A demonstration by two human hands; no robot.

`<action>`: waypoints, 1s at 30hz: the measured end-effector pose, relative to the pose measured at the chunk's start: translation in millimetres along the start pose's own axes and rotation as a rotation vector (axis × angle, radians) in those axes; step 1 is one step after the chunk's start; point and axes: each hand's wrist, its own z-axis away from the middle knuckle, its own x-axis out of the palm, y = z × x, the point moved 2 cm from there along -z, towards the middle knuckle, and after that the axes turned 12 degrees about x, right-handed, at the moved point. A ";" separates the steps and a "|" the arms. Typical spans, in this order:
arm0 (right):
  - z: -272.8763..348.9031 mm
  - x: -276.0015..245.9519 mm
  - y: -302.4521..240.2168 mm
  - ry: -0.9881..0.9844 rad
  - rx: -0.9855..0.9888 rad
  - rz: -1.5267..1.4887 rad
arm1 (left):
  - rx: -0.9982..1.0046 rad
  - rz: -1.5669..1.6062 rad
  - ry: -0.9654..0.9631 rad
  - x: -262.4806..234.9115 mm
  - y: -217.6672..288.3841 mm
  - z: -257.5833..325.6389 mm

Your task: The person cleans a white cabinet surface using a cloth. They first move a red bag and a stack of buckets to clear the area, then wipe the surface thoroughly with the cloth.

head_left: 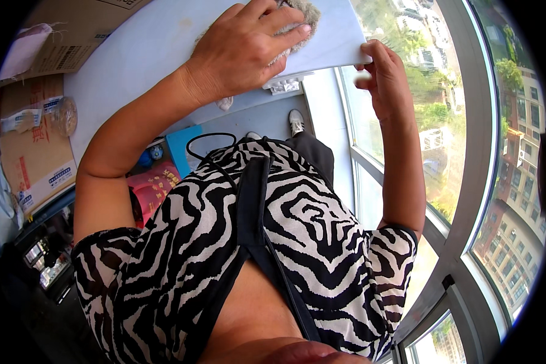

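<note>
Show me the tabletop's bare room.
Largest bare patch: the pale tabletop between the cardboard boxes and left hand. A smaller one lies between the grey cloth and right hand. Crowded: the left side, around those boxes and a clear container.

Top edge cuts in, slicing off the left hand's (239, 51) highest knuckles and the far end of the cloth (307, 19)! Palm's out of sight, pressed over the cloth's middle. Across at the corner, a pale blur sits by the right hand (389, 82), fingertip or not, can't tell! The table (139, 67) runs out of view above, the box (94, 24) too. Below, the shirt (321, 242) hides most of one shoe (253, 136); windows in the buildings (515, 212) are too tiny to read.
</note>
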 end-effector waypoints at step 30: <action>3.5 -30.6 38.2 0.214 -0.647 0.061 | 0.119 0.024 -0.121 18.2 27.6 -68.7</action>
